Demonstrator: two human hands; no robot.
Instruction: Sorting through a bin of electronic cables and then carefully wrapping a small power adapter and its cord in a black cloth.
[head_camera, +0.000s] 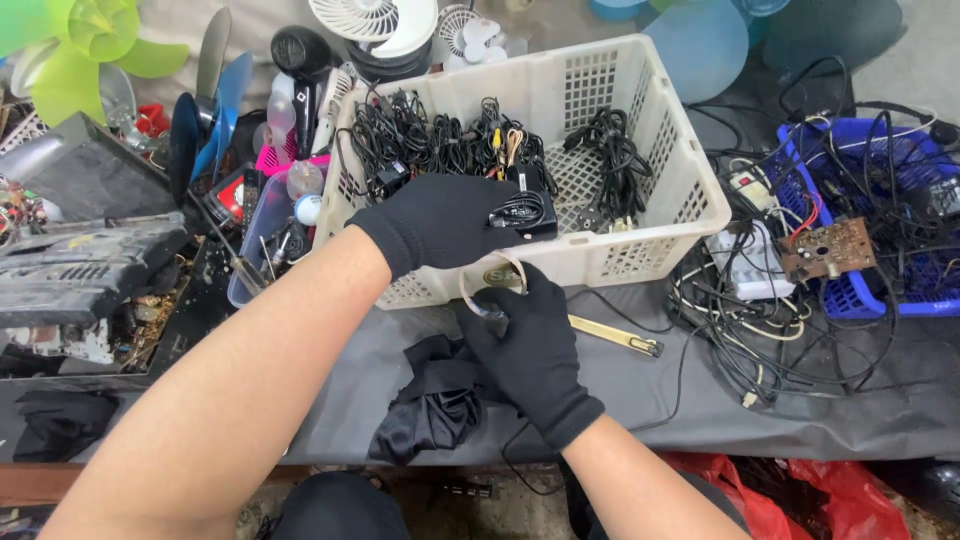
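A person's two black-gloved hands work at the near rim of a white slotted plastic basket (655, 150) on a counter draped in grey cloth (700, 400). The left hand (440, 222) reaches over the basket's front wall, fingers closed around a small black power adapter with its coiled cord (528, 212), held just inside the rim. The right hand (535, 350), just below it outside the basket, pinches a roll of clear adhesive tape (492, 278), a strip of which curves up towards the adapter.

Inside the basket lie several bundles of black cable (420, 135), packed along the far and left walls; their exact count cannot be made out. The basket's right half is mostly bare floor save for one black cable bundle (610, 150).

Open room is scarce. A crumpled black cloth (435, 400) sits just beside the right hand, and one flat brass-coloured metal strip (612, 335) lies near the basket's front. To the right, a tangle of loose wires (760, 330) spills from a blue plastic crate (870, 295) holding one brown circuit board (828, 250) and is cut off by the frame. On the left, black fan blades (205, 100), one green fan blade set (90, 40) and dark machine casings (90, 270) crowd the counter's edge, partly cropped. One white fan grille (372, 20) is cut off at the top.
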